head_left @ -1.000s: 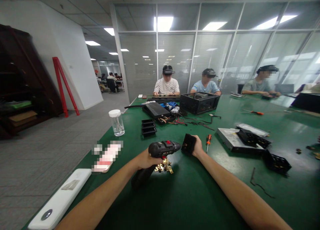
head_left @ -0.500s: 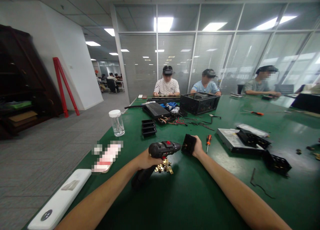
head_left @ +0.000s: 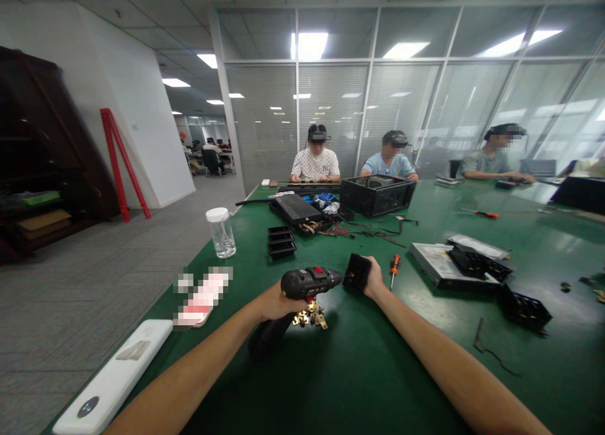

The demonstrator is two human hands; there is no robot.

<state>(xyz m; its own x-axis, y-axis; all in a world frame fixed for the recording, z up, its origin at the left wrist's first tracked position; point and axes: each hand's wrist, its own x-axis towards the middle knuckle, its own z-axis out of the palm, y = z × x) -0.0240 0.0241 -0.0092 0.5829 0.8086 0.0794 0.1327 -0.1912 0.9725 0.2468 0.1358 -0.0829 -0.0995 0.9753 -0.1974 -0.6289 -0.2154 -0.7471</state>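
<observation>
My left hand (head_left: 278,304) is wrapped round the grip of a black power drill (head_left: 309,282), whose nose points right. In my right hand (head_left: 373,277) is a small black plastic part (head_left: 357,273), tilted, with its face at the drill's tip; whether the two touch is hard to tell. Small brass-coloured metal pieces (head_left: 314,316) lie in a pile on the green table just below the drill. An orange-handled screwdriver (head_left: 395,265) lies right of my right hand.
Black trays (head_left: 281,242), a clear jar (head_left: 222,233), a phone (head_left: 203,299) and a long white device (head_left: 116,375) are on the left. A metal drive (head_left: 444,266) and black housings (head_left: 524,307) lie right. Behind are a black frame (head_left: 378,194), cables and three people.
</observation>
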